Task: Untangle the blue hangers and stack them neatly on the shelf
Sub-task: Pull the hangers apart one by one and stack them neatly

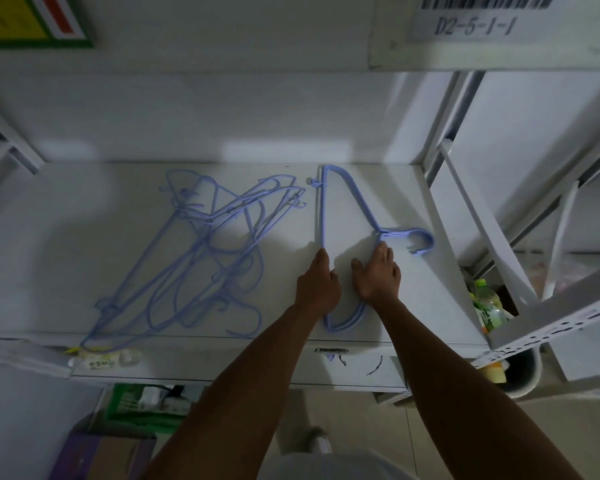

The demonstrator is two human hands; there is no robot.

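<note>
Stack (340, 216) being squared, centre right.
It is pressed to shelf (84, 237) by left hand (317, 285) and right hand (376, 275), fingers straight; tangle (194, 258), centre left, judged next to be parted.

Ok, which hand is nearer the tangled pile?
Left. The left hand rests on the neat stack just right of the tangled pile; the right hand sits farther right, near the stack's hook.

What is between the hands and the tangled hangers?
Nothing visible. Only bare shelf lies between the left hand and the tangle. That hand and the right hand rest on the stack beside it.
</note>
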